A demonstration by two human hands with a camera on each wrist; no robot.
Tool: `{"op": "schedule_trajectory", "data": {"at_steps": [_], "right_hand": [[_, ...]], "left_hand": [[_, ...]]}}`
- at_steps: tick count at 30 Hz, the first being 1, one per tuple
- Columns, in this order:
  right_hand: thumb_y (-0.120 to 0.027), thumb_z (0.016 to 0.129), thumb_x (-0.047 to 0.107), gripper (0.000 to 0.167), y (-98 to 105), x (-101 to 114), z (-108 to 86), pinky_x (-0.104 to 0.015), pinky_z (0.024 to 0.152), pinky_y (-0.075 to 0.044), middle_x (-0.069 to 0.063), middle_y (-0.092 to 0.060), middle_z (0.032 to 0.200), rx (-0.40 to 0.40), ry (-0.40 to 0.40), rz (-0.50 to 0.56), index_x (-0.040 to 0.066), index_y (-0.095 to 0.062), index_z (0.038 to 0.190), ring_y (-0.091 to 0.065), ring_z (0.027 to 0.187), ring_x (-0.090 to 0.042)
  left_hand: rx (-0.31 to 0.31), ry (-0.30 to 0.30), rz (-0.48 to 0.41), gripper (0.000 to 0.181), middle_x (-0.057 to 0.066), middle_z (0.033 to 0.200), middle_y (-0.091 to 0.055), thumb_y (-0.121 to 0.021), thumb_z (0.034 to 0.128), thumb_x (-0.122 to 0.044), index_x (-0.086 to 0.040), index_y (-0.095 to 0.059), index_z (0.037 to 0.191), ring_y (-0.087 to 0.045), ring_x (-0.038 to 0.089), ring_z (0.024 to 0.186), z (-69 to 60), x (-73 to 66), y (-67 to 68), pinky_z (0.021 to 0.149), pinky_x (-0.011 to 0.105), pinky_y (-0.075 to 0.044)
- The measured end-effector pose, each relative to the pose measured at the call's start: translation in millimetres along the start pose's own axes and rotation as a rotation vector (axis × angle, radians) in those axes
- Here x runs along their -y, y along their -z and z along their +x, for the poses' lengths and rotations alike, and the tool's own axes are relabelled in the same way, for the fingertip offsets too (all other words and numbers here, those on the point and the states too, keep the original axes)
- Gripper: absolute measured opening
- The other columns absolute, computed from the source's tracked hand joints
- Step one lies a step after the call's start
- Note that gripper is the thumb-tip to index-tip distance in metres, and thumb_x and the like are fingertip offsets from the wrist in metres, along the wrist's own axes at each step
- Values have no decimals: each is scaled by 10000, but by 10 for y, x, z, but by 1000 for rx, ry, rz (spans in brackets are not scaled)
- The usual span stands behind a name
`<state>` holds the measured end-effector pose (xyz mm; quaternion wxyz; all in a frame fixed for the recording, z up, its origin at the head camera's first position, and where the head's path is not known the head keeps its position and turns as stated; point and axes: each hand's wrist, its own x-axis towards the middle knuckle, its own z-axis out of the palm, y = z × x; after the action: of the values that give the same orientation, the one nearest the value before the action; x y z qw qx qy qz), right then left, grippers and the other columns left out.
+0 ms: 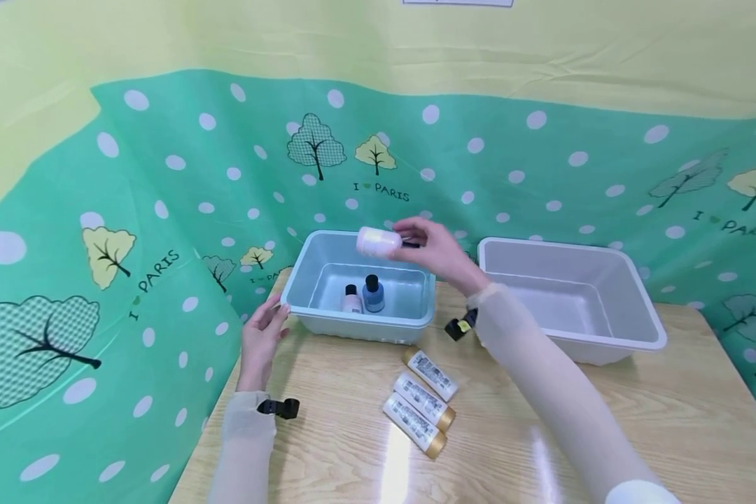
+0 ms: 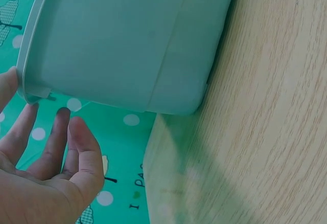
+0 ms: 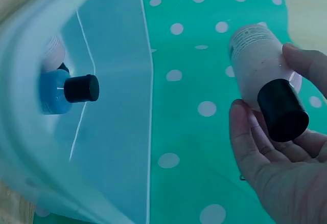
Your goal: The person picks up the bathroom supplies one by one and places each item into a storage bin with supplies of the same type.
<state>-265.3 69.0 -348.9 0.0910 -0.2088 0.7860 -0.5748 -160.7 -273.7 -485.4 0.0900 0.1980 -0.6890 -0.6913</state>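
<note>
Dotted green cloth (image 1: 403, 150) hangs behind a wooden table (image 1: 327, 420).

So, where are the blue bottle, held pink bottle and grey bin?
Blue bottle (image 1: 374, 299), head view, on its body.
Held pink bottle (image 3: 259, 63), right wrist view, on its body.
Grey bin (image 1: 567, 311), head view, on its floor.

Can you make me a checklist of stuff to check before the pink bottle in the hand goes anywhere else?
1. Right hand has a grip on the held pink bottle: ok.
2. Its black cap is on: ok.
3. The cap is screwed tight: cannot tell from the pictures.
4. The held pink bottle is upright: not ok, it is tipped over on its side in the air.
5. Left hand is at the rim of the blue bin: ok, at the near left corner.
6. The blue bottle and the other pink bottle inside are standing up: ok.
</note>
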Motion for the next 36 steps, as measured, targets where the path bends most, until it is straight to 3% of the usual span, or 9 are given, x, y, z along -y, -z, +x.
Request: {"op": "schedule_trajectory", "data": {"at_steps": [6,14,21,25,31,36], "right_hand": [[-829,848,215,597,-160,-31,468,-353,950,-524,-66,-619,1251,68,-15,2,31,-562,1350,-595,1123,-214],[-838,835,197,577,-379,-271,802,-347,947,-517,-81,-619,1227,149,-65,-77,29,-582,1325,-580,1122,-230],[-815,864,213,596,-557,-468,896,-346,958,-507,-110,-618,1241,273,-138,-229,-11,-555,1351,-586,1128,-240],[-808,868,216,588,-585,-486,908,-354,952,-507,-115,-617,1236,282,-152,-256,-17,-554,1344,-588,1115,-244],[-800,871,236,575,-589,-520,939,-372,961,-502,-124,-628,1231,316,-168,-306,-20,-564,1328,-592,1110,-251],[-786,886,244,502,-598,-585,953,-351,908,-519,-120,-636,1208,296,-187,-313,6,-588,1282,-602,1058,-237]], "left_hand": [[3,-4,-18,572,78,1377,-588,-754,890,-406,-221,-594,1408,-573,220,1195,-1,1,2,1007,505,-486],[11,-19,-5,551,63,1381,-590,-741,899,-405,-245,-595,1406,-584,167,1177,-10,-5,0,1004,483,-494],[9,-8,-10,548,76,1370,-594,-747,901,-386,-223,-598,1403,-583,183,1173,-12,-27,8,997,482,-499],[5,2,-11,548,62,1375,-590,-746,901,-392,-233,-596,1403,-582,162,1173,-20,-33,-1,1016,497,-484],[0,-12,-37,555,78,1353,-599,-752,899,-386,-207,-598,1401,-578,230,1194,-24,-28,-1,1019,532,-471],[14,-18,-35,553,76,1357,-595,-747,899,-390,-218,-598,1403,-580,209,1178,-34,-22,-1,1009,513,-484]]}}
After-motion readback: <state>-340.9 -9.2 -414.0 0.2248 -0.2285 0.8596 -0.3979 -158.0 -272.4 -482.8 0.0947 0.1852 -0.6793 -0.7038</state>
